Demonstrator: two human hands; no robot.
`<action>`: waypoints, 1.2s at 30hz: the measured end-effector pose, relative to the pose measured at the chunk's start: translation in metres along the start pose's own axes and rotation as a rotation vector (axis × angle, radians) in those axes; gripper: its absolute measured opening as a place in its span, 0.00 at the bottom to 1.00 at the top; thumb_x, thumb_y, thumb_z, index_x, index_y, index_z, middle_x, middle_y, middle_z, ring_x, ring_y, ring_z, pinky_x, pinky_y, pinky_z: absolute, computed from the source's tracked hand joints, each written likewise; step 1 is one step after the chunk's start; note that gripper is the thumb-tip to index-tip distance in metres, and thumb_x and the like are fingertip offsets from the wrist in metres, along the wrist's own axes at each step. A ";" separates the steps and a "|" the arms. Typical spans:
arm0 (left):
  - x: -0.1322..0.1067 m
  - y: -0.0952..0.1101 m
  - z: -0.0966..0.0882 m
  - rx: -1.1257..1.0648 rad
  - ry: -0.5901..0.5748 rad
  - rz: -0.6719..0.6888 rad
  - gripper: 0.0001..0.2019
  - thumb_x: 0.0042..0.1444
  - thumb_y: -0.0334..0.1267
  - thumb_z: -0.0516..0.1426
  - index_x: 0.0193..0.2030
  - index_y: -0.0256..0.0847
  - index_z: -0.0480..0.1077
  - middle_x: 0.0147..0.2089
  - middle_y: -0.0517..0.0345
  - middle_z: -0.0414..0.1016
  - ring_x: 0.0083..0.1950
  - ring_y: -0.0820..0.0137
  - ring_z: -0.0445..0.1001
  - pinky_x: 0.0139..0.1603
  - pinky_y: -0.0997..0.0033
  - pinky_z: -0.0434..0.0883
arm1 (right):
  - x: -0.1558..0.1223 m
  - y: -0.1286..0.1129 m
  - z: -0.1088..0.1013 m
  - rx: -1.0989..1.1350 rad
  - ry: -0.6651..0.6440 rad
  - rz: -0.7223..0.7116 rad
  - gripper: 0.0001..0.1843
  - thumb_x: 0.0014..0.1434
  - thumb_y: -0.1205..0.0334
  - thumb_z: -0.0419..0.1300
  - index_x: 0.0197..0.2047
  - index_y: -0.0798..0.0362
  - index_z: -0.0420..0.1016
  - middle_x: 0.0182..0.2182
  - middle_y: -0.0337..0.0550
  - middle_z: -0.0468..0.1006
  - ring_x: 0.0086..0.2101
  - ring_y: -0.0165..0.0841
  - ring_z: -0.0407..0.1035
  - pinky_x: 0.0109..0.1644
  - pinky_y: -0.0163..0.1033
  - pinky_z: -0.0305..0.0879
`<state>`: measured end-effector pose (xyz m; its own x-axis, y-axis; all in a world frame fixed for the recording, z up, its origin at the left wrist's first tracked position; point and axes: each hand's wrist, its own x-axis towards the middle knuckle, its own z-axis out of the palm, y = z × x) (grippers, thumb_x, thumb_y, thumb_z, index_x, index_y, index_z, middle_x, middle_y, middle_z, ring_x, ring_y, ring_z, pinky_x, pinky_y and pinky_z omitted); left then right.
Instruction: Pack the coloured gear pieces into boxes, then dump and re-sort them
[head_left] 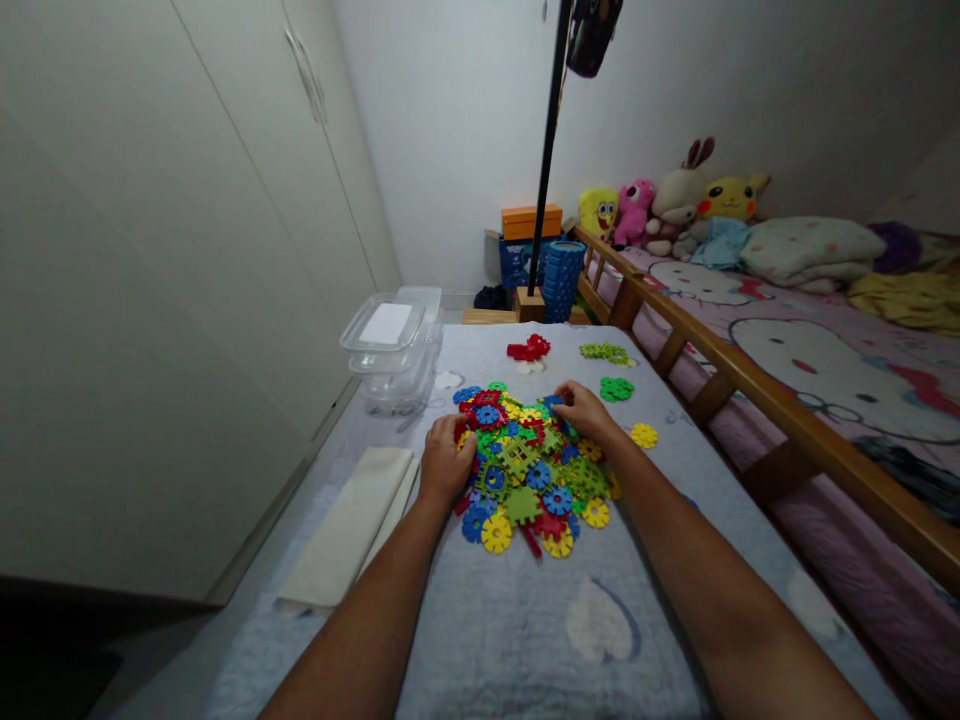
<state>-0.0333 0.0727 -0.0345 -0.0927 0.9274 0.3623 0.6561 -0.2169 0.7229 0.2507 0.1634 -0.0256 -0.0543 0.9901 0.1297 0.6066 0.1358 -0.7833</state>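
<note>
A heap of colourful plastic interlocking pieces [519,458], notched discs and squares in red, blue, green and yellow, lies mid-table. My left hand [448,460] curls against its left edge, fingertips touching red and yellow pieces; what it grips is hidden. At the heap's upper right, my right hand [585,412] pinches a blue notched disc [553,401] between thumb and fingers. Beyond the heap sit small sorted groups: red pieces [529,348], light green squares [606,353], green discs [616,388] and yellow discs [643,435].
Clear lidded plastic boxes [394,350] are stacked at the table's back left. A folded cream cloth [349,525] lies on the left. A wooden bed rail [720,385] runs along the right, and a white wardrobe [225,250] stands left. Behind the table rises a black pole [549,150].
</note>
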 end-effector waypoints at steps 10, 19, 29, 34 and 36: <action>0.000 -0.002 0.001 0.000 -0.002 0.003 0.12 0.58 0.39 0.55 0.48 0.42 0.71 0.50 0.49 0.76 0.56 0.57 0.73 0.63 0.52 0.68 | -0.014 -0.010 -0.007 0.057 0.151 0.057 0.07 0.47 0.61 0.60 0.30 0.48 0.65 0.24 0.32 0.68 0.29 0.32 0.64 0.35 0.37 0.60; 0.001 0.000 -0.001 -0.006 -0.015 0.005 0.14 0.59 0.40 0.55 0.49 0.41 0.72 0.51 0.47 0.75 0.57 0.57 0.72 0.63 0.52 0.68 | -0.044 -0.012 -0.065 0.391 0.123 0.190 0.15 0.43 0.52 0.66 0.31 0.50 0.69 0.25 0.34 0.71 0.26 0.30 0.64 0.31 0.36 0.61; 0.002 -0.002 0.000 0.020 -0.021 -0.003 0.15 0.58 0.41 0.55 0.49 0.41 0.73 0.52 0.47 0.75 0.57 0.57 0.72 0.65 0.52 0.67 | -0.152 0.030 -0.146 0.149 -0.112 0.333 0.13 0.40 0.54 0.69 0.28 0.53 0.79 0.24 0.40 0.77 0.25 0.30 0.66 0.28 0.35 0.61; 0.002 -0.001 -0.001 0.026 -0.011 -0.004 0.14 0.58 0.41 0.55 0.49 0.41 0.72 0.51 0.47 0.76 0.57 0.57 0.72 0.64 0.53 0.67 | -0.170 0.052 -0.143 0.083 -0.085 0.285 0.06 0.41 0.59 0.67 0.25 0.51 0.77 0.22 0.39 0.75 0.24 0.32 0.66 0.30 0.37 0.62; 0.002 0.000 -0.002 0.026 -0.010 -0.002 0.14 0.58 0.42 0.55 0.48 0.41 0.72 0.51 0.47 0.76 0.57 0.56 0.72 0.65 0.53 0.67 | -0.168 0.059 -0.140 -0.026 -0.022 0.269 0.04 0.40 0.63 0.66 0.24 0.50 0.76 0.23 0.40 0.75 0.25 0.33 0.67 0.29 0.38 0.62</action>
<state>-0.0350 0.0737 -0.0329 -0.0868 0.9307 0.3554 0.6751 -0.2074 0.7080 0.4071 -0.0005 -0.0086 0.0948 0.9910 -0.0946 0.6220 -0.1332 -0.7716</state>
